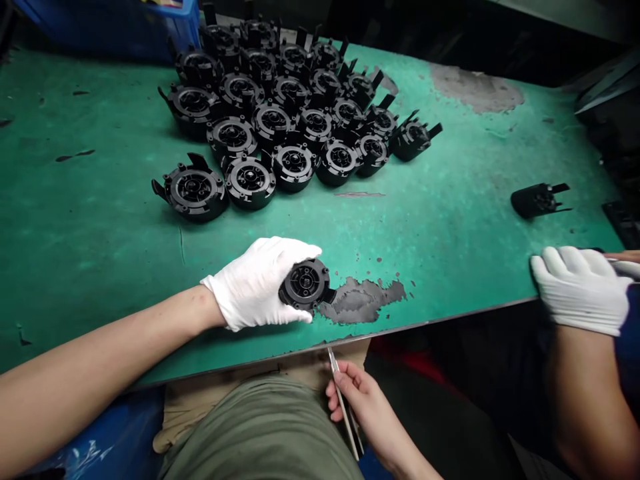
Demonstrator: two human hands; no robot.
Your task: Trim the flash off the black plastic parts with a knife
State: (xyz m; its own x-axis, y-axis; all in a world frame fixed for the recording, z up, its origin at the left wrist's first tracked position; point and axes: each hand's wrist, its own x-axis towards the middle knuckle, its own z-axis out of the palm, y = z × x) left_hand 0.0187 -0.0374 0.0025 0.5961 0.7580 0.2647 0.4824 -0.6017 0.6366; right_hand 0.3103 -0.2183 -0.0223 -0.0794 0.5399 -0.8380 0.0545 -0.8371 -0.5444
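My left hand (pixel 263 283), in a white glove, grips a round black plastic part (pixel 306 283) near the table's front edge, its thumb and fingers around the rim. The part's ribbed face points up, and a tab sticks out at its lower right. Below the table edge, my bare right hand (pixel 355 393) holds slim metal tweezers (pixel 340 400) between thumb and fingers, tips pointing up towards the edge. Beyond my left hand, many similar black parts (pixel 250 177) stand close together on the green table (pixel 440 233).
A blue bin (pixel 175 30) sits at the back left. One black part (pixel 535 200) lies on its side at the right. Another person's white-gloved hand (pixel 583 287) rests at the table's right front edge. Worn grey patches (pixel 357 300) mark the tabletop.
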